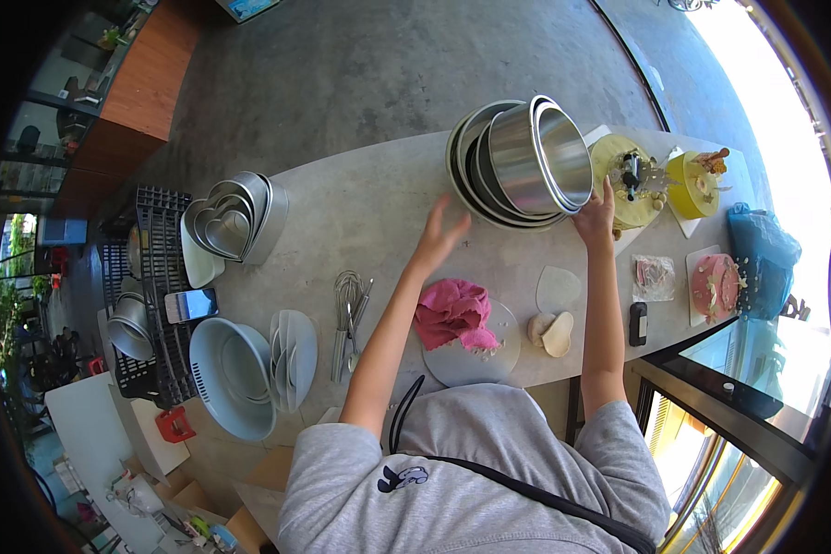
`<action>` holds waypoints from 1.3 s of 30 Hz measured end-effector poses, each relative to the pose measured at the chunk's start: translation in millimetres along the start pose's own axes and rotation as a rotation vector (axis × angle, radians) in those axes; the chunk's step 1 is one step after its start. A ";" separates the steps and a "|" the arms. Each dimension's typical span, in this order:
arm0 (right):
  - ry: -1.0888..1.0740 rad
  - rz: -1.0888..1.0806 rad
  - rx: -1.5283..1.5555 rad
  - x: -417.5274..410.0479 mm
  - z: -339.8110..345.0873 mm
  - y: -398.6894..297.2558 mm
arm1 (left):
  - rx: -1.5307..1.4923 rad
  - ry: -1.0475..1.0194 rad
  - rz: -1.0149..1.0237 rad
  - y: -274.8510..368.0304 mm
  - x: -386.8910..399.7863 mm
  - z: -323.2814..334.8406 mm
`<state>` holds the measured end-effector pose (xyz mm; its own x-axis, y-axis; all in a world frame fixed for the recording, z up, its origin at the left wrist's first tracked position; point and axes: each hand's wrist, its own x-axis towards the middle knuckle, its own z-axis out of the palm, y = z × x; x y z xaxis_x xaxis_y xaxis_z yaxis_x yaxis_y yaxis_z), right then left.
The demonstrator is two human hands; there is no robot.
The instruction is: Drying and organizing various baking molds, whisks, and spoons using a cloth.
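Nested round metal cake pans (530,159) stand in a stack near the table's far edge. My right hand (595,211) touches the stack's lower right rim, fingers spread beside the rim; whether it grips is unclear. My left hand (443,235) is just left of the stack, slightly blurred, fingers apart and holding nothing. Nearer to me, a crumpled pink cloth (455,314) lies partly on a round board (471,363) with small crumbs. To its right are a translucent scraper sheet (557,289) and cream-coloured rounded pieces (554,334).
Decorated cakes, yellow-green (613,156), yellow (685,190) and pink (715,284), stand at right beside a blue plastic bag (765,256). Heart-shaped pans (270,221), whisks (346,311), a pale blue basin (232,377), a phone (192,305) and black crates (163,277) are at left.
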<state>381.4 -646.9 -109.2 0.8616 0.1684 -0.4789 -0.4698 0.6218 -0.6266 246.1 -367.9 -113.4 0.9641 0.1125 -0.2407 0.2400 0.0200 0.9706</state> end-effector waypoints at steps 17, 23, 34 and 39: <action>-0.138 -0.025 -0.154 1.6 129.4 74.4 | -0.488 0.358 -0.139 45.8 23.4 -77.9; -0.252 0.038 -0.245 14.2 206.0 161.4 | -0.567 0.524 -0.005 35.1 -17.3 -177.6; -0.272 0.035 -0.247 18.1 242.5 257.6 | -0.592 0.609 0.173 -4.6 -27.6 -267.1; -0.283 0.044 -0.275 5.2 242.9 262.9 | -0.664 0.493 0.073 -18.7 -24.6 -284.7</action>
<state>309.1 -296.8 -127.0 0.8402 0.4185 -0.3449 -0.5087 0.3877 -0.7687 185.4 -88.1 -123.5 0.7773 0.5553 -0.2957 -0.0871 0.5605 0.8236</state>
